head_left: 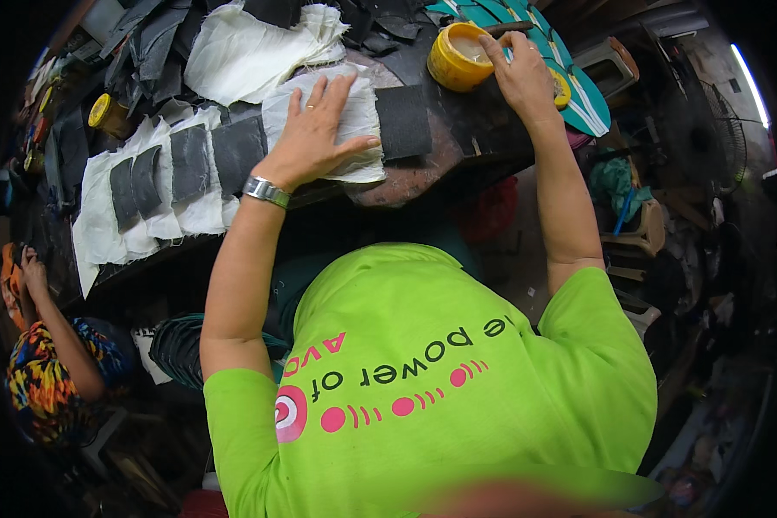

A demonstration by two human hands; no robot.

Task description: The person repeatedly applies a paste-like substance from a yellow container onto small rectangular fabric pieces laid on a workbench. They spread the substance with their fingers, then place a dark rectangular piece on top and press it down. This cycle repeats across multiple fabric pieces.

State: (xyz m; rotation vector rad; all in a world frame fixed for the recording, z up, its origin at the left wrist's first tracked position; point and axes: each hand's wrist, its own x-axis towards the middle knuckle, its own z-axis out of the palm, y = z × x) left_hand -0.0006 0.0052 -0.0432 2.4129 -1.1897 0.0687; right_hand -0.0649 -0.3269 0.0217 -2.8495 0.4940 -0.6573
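My left hand point(319, 129) lies flat with fingers spread, pressing a white cloth piece point(367, 160) onto the table. Right beside that cloth is a dark grey rectangular piece point(406, 123). My right hand point(524, 79) is at the rim of a yellow tub point(457, 73) holding a pale, wet-looking substance. Its fingers are closed around a dark stick-like handle point(511, 27); the lower end is hidden. Left of my left hand, several dark rectangles, among them one piece point(239, 145), rest in a row on white cloth strips point(104, 233).
A crumpled white cloth point(255, 52) and dark scraps point(160, 47) cover the table's far side. Teal oval sheets point(578, 78) lie at the right, with a yellow round object point(560, 89). A yellow-lidded container point(108, 114) stands left. Another person's arm point(60, 332) shows lower left.
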